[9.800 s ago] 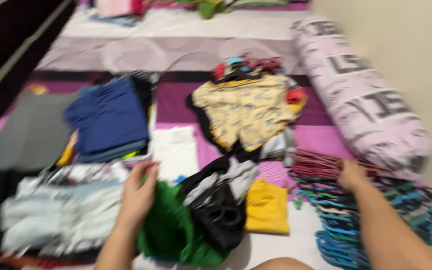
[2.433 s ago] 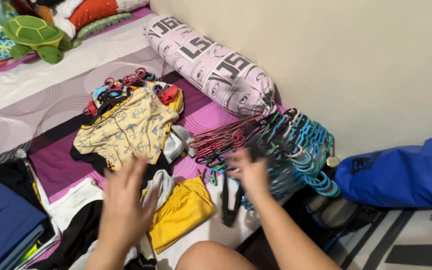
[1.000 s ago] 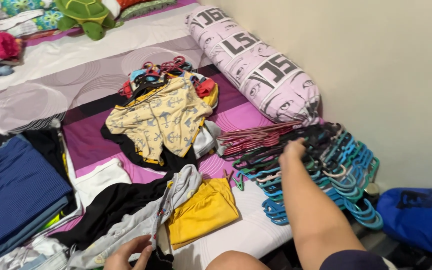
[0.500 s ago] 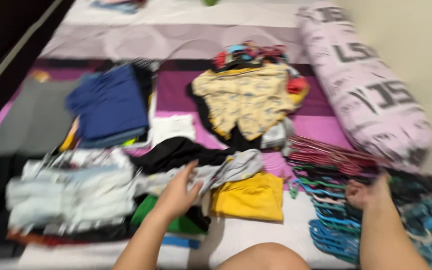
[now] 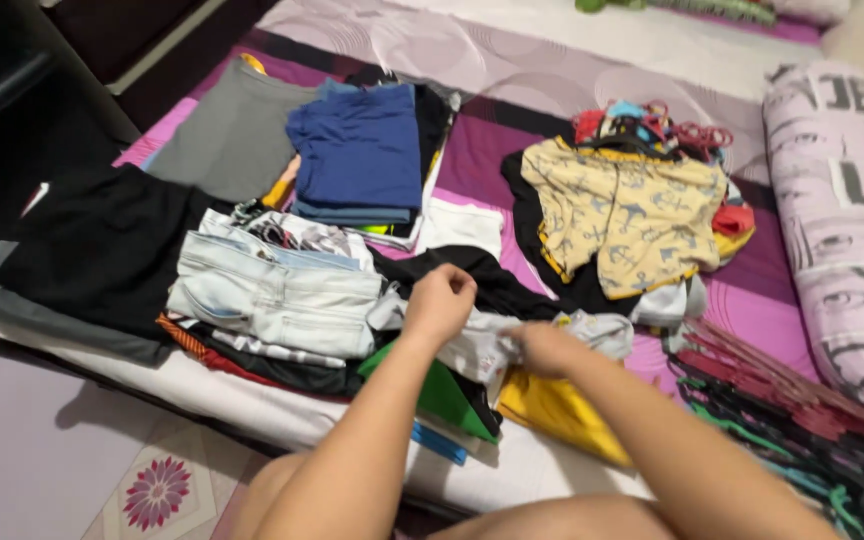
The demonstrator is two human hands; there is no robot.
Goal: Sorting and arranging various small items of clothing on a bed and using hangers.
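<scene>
My left hand [image 5: 439, 300] and my right hand [image 5: 544, 349] both grip a pale grey garment [image 5: 480, 340] that lies across the clothes at the mattress's front edge. Under it sit a green garment [image 5: 432, 384], a yellow one [image 5: 555, 412] and a black one [image 5: 487, 283]. To the left of my left hand is a folded pile topped by light blue jeans [image 5: 274, 296]. A heap of coloured plastic hangers [image 5: 802, 418] lies to the right of my right hand.
A folded blue stack [image 5: 358, 152], a grey garment [image 5: 224, 135] and a black pile [image 5: 102, 245] lie to the left. Yellow anchor-print shorts [image 5: 625, 213] rest on hangered clothes behind. A pink printed bolster [image 5: 852, 210] lines the right side. Tiled floor [image 5: 72, 450] lies at front left.
My right hand left the hanger heap and came over to the grey garment, which both hands now hold. The view swung left and down.
</scene>
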